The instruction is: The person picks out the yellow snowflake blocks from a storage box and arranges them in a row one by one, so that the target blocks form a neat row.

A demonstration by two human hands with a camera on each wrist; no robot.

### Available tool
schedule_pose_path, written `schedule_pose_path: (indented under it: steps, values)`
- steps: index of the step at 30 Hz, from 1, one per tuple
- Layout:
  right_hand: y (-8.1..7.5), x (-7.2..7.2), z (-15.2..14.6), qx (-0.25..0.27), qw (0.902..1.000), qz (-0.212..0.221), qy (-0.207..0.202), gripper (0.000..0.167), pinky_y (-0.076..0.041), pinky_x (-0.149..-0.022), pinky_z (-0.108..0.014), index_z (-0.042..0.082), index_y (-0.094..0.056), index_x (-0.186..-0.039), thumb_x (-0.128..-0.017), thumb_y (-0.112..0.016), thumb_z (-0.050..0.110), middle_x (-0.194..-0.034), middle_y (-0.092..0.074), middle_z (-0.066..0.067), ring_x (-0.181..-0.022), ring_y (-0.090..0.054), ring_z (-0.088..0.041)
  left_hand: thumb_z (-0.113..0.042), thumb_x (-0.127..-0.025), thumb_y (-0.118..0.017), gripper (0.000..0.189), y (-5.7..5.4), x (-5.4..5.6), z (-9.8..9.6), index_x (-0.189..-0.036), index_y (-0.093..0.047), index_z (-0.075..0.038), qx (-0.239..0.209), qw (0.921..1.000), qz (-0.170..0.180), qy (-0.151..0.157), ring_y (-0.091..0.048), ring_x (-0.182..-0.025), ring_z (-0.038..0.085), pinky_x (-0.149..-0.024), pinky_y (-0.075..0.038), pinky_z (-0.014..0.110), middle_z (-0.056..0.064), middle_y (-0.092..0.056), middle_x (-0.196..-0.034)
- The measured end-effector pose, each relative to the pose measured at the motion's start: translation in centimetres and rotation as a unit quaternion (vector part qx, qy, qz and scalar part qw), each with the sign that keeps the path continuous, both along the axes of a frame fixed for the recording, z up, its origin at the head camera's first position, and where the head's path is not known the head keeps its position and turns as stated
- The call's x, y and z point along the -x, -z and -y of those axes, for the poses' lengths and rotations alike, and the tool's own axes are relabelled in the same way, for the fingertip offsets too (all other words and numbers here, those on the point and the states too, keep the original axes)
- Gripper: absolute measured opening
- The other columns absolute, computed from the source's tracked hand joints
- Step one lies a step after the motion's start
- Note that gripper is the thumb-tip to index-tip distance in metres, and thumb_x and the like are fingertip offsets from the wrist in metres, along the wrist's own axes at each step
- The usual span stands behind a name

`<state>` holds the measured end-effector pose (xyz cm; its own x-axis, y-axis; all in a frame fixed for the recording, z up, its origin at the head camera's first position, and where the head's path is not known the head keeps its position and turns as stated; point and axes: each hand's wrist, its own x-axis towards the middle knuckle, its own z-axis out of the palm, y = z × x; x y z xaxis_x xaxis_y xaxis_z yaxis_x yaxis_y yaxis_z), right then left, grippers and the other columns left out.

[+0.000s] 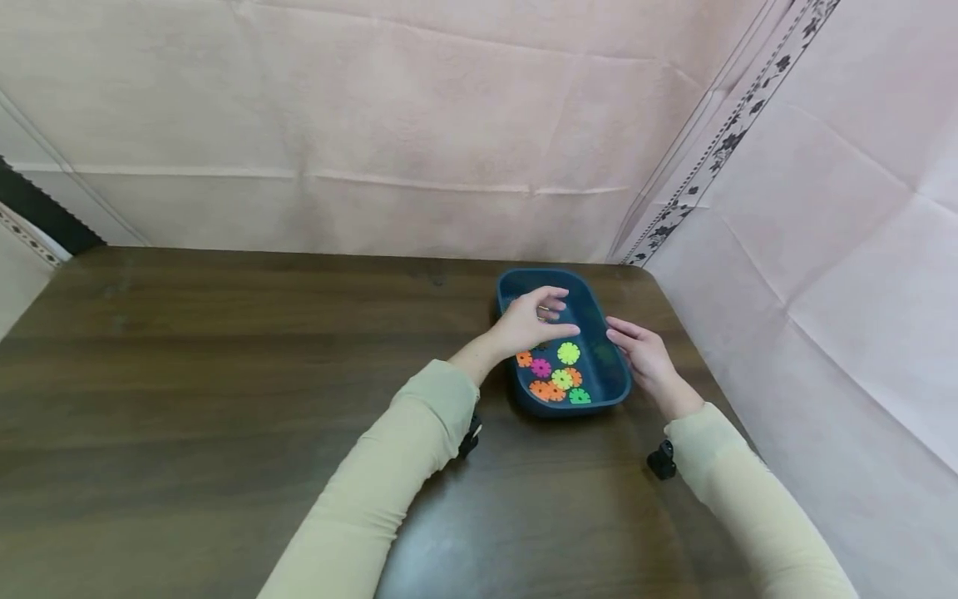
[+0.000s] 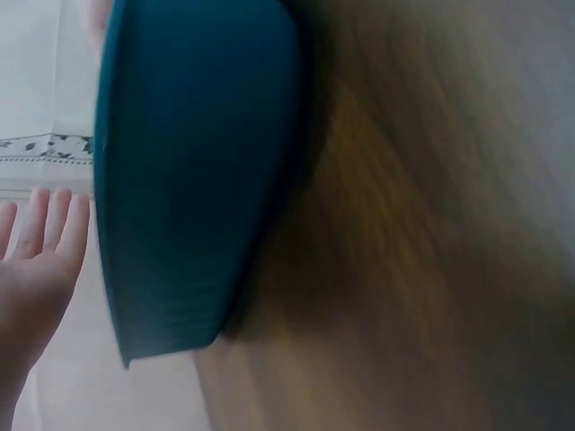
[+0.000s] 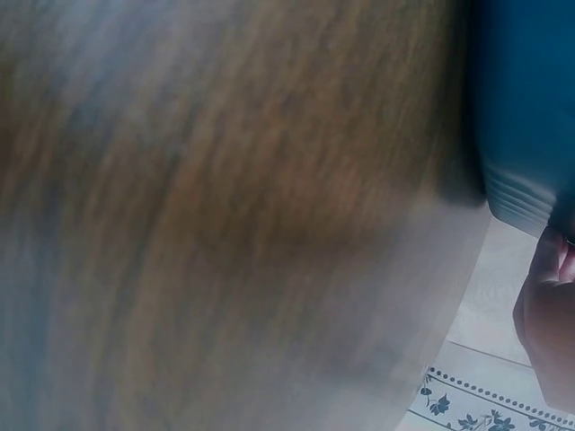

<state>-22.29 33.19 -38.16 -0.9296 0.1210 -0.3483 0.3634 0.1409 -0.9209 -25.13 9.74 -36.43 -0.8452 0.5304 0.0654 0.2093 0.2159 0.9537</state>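
Observation:
A dark blue rectangular tub stands on the wooden table, holding several flower-shaped pieces in orange, pink, yellow-green and green. My left hand hovers over the tub with thumb and fingers spread apart, nothing visible between them. Its straight fingers also show beside the tub in the left wrist view. My right hand is at the tub's right rim, thumb and fingertips against it. In the right wrist view, that hand grips the tub's edge, partly cut off by the frame. A yellow-green flower piece lies below my left thumb.
The brown wooden table stretches far to the left of the tub. A pale cloth wall rises behind the table, and another pale wall with a floral border stands close on the right.

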Motion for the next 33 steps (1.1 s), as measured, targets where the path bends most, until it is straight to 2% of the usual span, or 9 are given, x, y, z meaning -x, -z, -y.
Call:
schedule_pose_path:
  steps: [3,8,13,16,22,26,30,32,33]
  values:
    - [0.3,0.1,-0.1,-0.002,1.0,-0.008,-0.003,0.056,-0.05,-0.086,-0.016,0.012,-0.036,-0.144,-0.094,-0.055,0.028,-0.142,-0.042,-0.007,-0.095,-0.06,0.002,-0.033,-0.082,-0.071,0.062,0.4,-0.1,-1.0,-0.136,-0.045,-0.016,0.0,0.9999,0.017,0.004,-0.056,-0.118,0.019,-0.096,-0.049,0.03,0.008,-0.055,-0.131]
    - [0.3,0.1,-0.4,0.002,0.9997,-0.023,-0.005,0.055,-0.052,-0.082,-0.015,0.009,-0.038,-0.143,-0.094,-0.056,0.027,-0.116,-0.055,0.007,-0.091,-0.063,0.001,-0.031,-0.082,-0.072,0.059,1.2,-0.4,-2.7,-0.134,-0.049,-0.014,-0.002,0.9988,0.048,-0.003,-0.059,-0.115,0.019,-0.095,-0.05,0.03,0.01,-0.058,-0.128]
    - [0.3,0.0,-0.4,0.012,0.9995,-0.028,-0.003,0.054,-0.053,-0.081,-0.016,0.007,-0.039,-0.141,-0.094,-0.056,0.024,-0.102,-0.058,0.014,-0.088,-0.063,0.0,-0.029,-0.083,-0.071,0.056,1.8,-0.4,-3.9,-0.132,-0.051,-0.009,0.051,0.9966,0.065,-0.002,-0.059,-0.114,0.021,-0.095,-0.05,0.033,0.012,-0.06,-0.126]
    - [0.3,0.0,-0.3,0.012,0.9997,-0.023,-0.001,0.053,-0.053,-0.08,-0.016,0.008,-0.04,-0.141,-0.094,-0.056,0.023,-0.106,-0.058,0.011,-0.09,-0.063,0.0,-0.027,-0.084,-0.071,0.052,1.9,-0.7,-4.1,-0.129,-0.053,-0.008,0.098,0.9921,0.078,-0.011,-0.059,-0.112,0.022,-0.095,-0.05,0.034,0.011,-0.06,-0.125]
    - [0.3,0.2,-0.1,0.003,1.0,-0.001,0.004,0.05,-0.052,-0.082,-0.015,0.011,-0.041,-0.142,-0.095,-0.054,0.024,-0.14,-0.045,-0.005,-0.096,-0.058,-0.001,-0.024,-0.083,-0.071,0.047,2.2,-1.3,-4.4,-0.124,-0.056,-0.006,0.171,0.9793,0.103,-0.035,-0.056,-0.107,0.021,-0.097,-0.048,0.034,0.009,-0.059,-0.123]
    - [0.1,0.1,0.0,0.008,0.9999,0.003,0.009,0.051,-0.052,-0.081,-0.014,0.01,-0.04,-0.142,-0.095,-0.055,0.023,-0.136,-0.047,-0.004,-0.094,-0.059,-0.001,-0.02,-0.083,-0.072,0.047,2.5,-1.6,-4.7,-0.124,-0.056,-0.005,0.211,0.9714,0.107,-0.019,-0.057,-0.101,0.021,-0.092,-0.052,0.034,0.009,-0.059,-0.121]
    - [0.2,0.2,-0.1,0.014,0.9998,-0.001,0.012,0.051,-0.053,-0.079,-0.014,0.01,-0.04,-0.141,-0.094,-0.056,0.023,-0.119,-0.054,0.005,-0.09,-0.061,-0.001,-0.012,-0.083,-0.071,0.027,2.7,-1.6,-5.1,-0.108,-0.065,-0.004,0.257,0.9628,0.083,0.01,-0.058,-0.076,0.018,-0.07,-0.057,0.028,0.007,-0.063,-0.091]
    - [0.0,0.2,-0.1,0.016,0.9998,-0.004,0.012,0.052,-0.053,-0.079,-0.015,0.01,-0.041,-0.141,-0.094,-0.056,0.023,-0.113,-0.055,0.007,-0.089,-0.062,-0.001,-0.009,-0.082,-0.071,0.006,2.9,-1.3,-5.3,-0.084,-0.067,-0.004,0.275,0.9589,0.064,0.025,-0.053,-0.059,0.016,-0.055,-0.052,0.024,0.003,-0.055,-0.067]
    - [-0.1,0.2,-0.1,0.017,0.9998,-0.003,0.012,0.051,-0.053,-0.08,-0.016,0.01,-0.041,-0.141,-0.094,-0.056,0.023,-0.111,-0.056,0.008,-0.089,-0.062,-0.001,-0.008,-0.082,-0.071,0.009,2.9,-1.2,-5.4,-0.075,-0.066,-0.005,0.281,0.9575,0.056,0.031,-0.05,-0.053,0.015,-0.05,-0.049,0.023,0.002,-0.049,-0.059]
